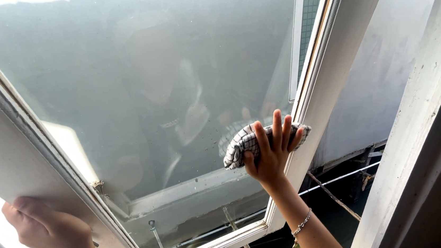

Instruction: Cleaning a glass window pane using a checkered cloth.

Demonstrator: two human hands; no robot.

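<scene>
Right hand (272,154) flat, fingers spread, pressing checked cloth (243,143) on window pane (138,94) near sash's right rail; left hand (49,234) clamped on left sash rail (16,158)

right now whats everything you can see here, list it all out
window sash: one, white frame, swung open, fills most of the view
glass pane: one, hazy grey with a dim reflection, set in the sash
cloth: one, white with a dark check, pressed on the pane near its lower right corner
window stay: one, metal, behind the lower part of the pane
outer window frame: one, white and worn, right side
wall outside: one, grey, past the sash
bracelet: one, silver chain, on the right wrist
left hand: grips the sash's left edge, bottom left
right hand: fingers spread, flat on the cloth
</scene>
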